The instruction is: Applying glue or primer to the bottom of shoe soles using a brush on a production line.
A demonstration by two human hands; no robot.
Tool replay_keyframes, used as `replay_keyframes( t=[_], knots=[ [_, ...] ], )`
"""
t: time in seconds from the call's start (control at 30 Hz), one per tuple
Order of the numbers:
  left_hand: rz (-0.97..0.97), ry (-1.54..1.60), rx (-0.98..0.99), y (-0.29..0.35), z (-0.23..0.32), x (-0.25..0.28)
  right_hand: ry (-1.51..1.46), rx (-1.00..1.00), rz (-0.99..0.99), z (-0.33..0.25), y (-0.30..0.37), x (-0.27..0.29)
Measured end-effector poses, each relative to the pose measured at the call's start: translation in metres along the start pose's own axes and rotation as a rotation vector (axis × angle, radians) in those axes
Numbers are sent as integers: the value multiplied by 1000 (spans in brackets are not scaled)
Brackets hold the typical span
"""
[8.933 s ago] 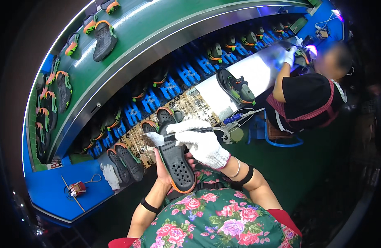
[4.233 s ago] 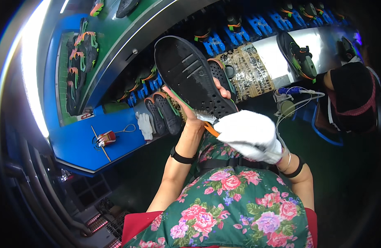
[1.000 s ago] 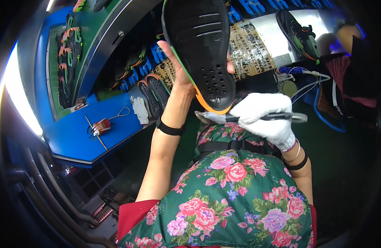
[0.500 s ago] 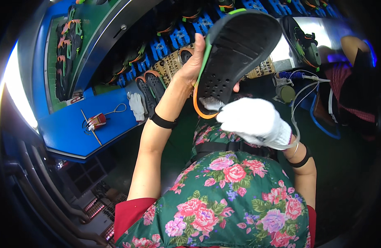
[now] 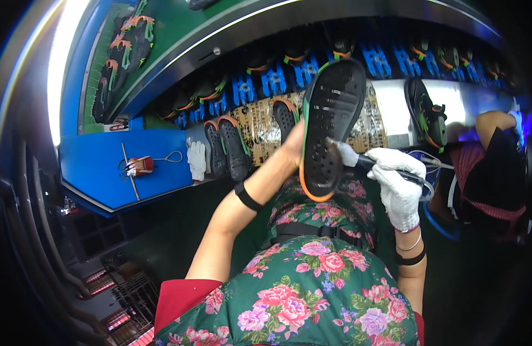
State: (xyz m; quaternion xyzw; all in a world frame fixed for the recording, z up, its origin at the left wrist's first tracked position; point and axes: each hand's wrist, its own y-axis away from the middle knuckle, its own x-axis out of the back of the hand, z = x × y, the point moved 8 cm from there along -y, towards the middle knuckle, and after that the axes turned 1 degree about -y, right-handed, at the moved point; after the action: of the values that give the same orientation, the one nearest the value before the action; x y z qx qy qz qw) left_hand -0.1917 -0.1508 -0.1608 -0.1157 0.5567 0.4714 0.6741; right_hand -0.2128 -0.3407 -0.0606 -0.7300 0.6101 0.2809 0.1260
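**Sole one-handed, brush close in**

Clamped with the bare left hand (image 5: 296,140) on a black, perforated, oblong shoe sole (image 5: 333,115) with green-and-orange rim, fingertips hidden; closed with the white-gloved right hand (image 5: 397,179) around a black-handled, pale-headed brush (image 5: 349,154). Could lose the sole to a twist under brush pressure, or stray onto the rim through a wide stroke. Relative to the sole: left hand partly behind its left edge, right hand near the right, brown taped cardboard (image 5: 263,127) beyond.

Brush (image 5: 348,155) blocks sole's (image 5: 336,109) right; dim space between table (image 5: 98,164) and left forearm (image 5: 224,224) seems open.
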Motion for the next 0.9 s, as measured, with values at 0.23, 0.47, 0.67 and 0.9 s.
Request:
replay_keyframes(
  t=[0.23, 0.47, 0.67, 0.9],
  knots=[
    [192, -182, -94, 24, -25, -20, 733, 416, -238, -41, -16, -29],
    [-16, 86, -105, 52, -30, -19, 905, 629, -307, -38, 11, -48],
    [18, 498, -66, 51, -45, -32, 894, 707, -110, -48, 24, -46],
    [126, 320, -107, 29, -71, -43, 965, 868, -146, -82, 22, -64]
  ],
)
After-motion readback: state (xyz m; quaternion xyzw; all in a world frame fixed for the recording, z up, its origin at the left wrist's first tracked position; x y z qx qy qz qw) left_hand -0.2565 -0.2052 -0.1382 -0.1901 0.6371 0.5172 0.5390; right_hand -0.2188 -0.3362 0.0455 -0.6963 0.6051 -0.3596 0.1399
